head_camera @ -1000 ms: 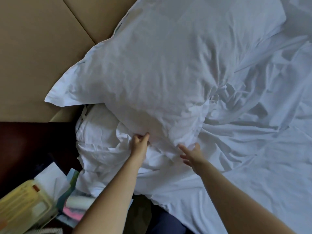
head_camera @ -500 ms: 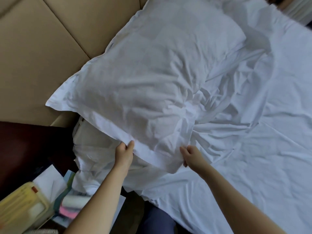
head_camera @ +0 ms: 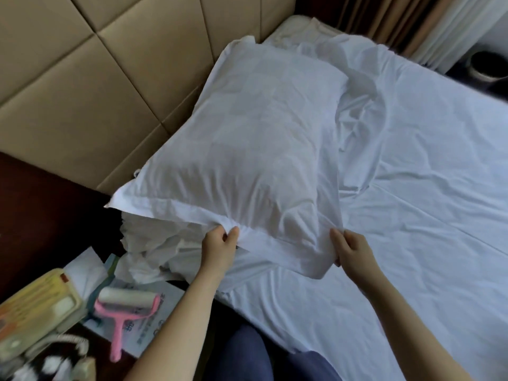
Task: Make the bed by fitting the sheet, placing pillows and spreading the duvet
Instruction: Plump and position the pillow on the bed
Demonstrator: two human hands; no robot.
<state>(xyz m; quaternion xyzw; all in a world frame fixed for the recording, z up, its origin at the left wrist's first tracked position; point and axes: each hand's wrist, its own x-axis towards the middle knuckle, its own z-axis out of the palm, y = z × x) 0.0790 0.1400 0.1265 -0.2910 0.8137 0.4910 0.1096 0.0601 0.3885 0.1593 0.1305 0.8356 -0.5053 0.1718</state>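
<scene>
Pillow (head_camera: 255, 138) was held on the sheet (head_camera: 412, 188) beside the headboard (head_camera: 110, 92), its near hem pinched in the left hand (head_camera: 220, 248) grip and its corner in the right hand (head_camera: 353, 251) grip. Sheet was spread but wrinkled; no duvet was seen, so that step was judged left

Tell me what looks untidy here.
The sheet is bunched into folds just right of the pillow, not pulled flat. A crumpled heap of white linen spills off the bed corner under the pillow's near-left end, toward the nightstand.
</scene>
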